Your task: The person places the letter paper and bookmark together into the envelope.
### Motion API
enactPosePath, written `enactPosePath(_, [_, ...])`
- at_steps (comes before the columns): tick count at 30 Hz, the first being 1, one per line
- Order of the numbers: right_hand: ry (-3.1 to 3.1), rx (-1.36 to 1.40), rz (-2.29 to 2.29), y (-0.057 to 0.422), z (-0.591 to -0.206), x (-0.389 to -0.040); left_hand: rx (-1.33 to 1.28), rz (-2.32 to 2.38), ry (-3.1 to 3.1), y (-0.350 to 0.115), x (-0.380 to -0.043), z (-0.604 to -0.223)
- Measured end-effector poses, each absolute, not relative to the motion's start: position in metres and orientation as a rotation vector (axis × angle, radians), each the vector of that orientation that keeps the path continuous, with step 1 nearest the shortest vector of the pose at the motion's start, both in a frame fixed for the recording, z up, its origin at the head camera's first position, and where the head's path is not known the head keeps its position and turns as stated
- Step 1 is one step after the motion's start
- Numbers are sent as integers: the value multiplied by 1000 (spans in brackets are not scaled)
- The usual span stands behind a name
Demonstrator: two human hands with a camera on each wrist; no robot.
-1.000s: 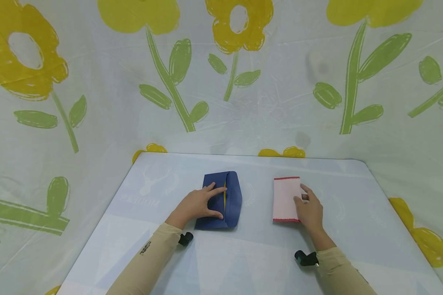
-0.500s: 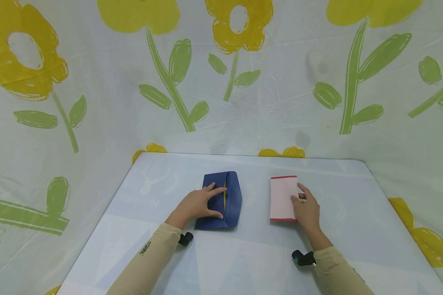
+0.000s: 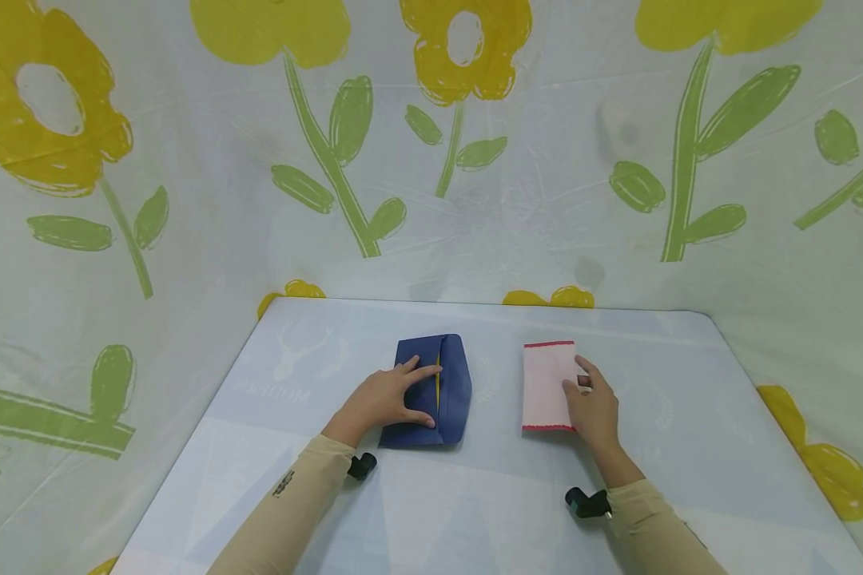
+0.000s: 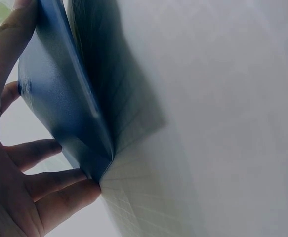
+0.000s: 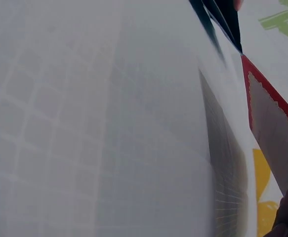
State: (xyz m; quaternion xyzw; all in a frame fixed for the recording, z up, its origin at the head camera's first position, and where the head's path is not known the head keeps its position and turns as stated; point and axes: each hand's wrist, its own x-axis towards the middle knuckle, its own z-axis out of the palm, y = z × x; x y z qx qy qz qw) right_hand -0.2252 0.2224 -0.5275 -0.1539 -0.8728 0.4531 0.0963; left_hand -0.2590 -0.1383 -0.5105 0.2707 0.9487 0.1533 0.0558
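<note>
A dark blue envelope with its flap folded out to the right lies left of the table's middle. A thin yellow strip shows along its opening. My left hand rests on it with the fingers spread, the fingertips near the opening; the left wrist view has those fingers against the blue paper. To the right, my right hand pinches a pale pink card with red top and bottom edges by its right side. The right wrist view shows the red-bordered card tilted above the table, near the envelope's dark corner.
The white table carries faint printed patterns. Behind and beside it hangs a pale cloth with yellow flowers and green stems. Small black cameras sit at both wrists, close over the tabletop.
My right hand has moved slightly left with the pink card, narrowing the gap to the envelope. The left hand and envelope have stayed put.
</note>
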Motion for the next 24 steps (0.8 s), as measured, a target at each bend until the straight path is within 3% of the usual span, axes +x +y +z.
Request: enactPosePath(24, [-2572, -428, 1360, 209, -529, -229, 823, 467, 2866, -139, -260, -511])
